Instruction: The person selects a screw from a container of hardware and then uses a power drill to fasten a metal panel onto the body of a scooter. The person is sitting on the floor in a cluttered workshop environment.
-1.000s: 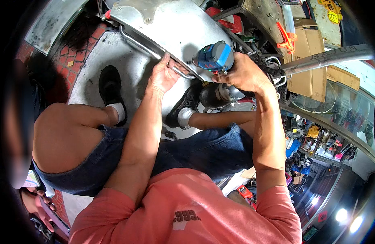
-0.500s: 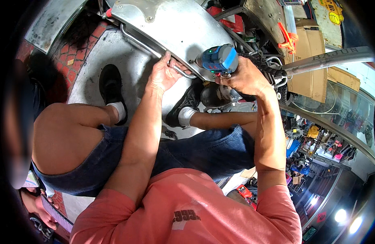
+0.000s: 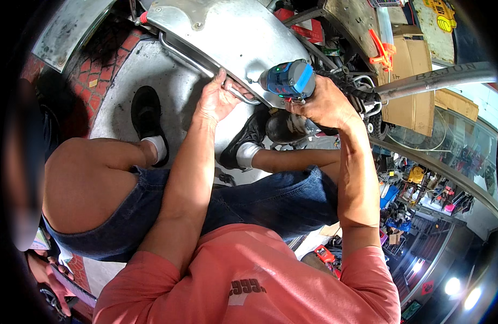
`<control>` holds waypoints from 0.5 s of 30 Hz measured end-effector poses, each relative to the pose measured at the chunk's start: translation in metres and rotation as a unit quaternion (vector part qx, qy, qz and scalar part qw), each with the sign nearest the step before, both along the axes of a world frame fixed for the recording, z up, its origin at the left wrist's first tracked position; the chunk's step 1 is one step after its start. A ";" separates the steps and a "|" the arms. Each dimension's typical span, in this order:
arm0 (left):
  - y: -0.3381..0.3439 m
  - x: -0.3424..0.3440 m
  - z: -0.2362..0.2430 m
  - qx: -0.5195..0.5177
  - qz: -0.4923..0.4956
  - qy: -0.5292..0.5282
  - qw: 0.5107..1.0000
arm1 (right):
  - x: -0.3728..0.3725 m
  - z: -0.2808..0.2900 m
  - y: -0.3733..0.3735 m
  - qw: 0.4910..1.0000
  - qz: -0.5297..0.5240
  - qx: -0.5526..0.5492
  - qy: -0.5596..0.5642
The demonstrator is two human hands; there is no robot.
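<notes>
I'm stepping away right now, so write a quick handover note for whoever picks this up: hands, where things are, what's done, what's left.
Left hand: gripping the metal rail along the edge of the silver metal panel, steadying it.
Right hand: wrapped around the blue power driver, its nose pointed at the panel's edge near the rail's end.
Position: seated over a round concrete slab, panel held above the knees.
Done: cannot tell which fasteners are already driven; the tip is hidden.
Left: likely finish the fastening at the rail's end, then check the rest of the rail.

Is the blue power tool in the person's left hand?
No, the right hand grips the blue power tool, while the left hand holds the metal bar.
</notes>
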State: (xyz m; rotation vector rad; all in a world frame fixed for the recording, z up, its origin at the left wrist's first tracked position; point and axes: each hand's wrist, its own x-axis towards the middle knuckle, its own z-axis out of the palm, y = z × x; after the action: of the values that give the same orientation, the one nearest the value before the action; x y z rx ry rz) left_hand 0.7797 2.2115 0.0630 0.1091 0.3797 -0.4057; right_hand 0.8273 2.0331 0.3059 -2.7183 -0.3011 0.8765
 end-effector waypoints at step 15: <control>-0.001 -0.002 -0.013 -0.029 0.011 -0.004 1.000 | 0.002 0.001 0.005 1.000 -0.014 -0.008 0.020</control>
State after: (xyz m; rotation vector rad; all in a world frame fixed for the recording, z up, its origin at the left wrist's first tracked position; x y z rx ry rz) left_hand 0.7779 2.2102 0.0495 0.0507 0.3598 -0.3942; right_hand 0.8295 2.0385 0.3069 -2.7092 -0.2484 0.9290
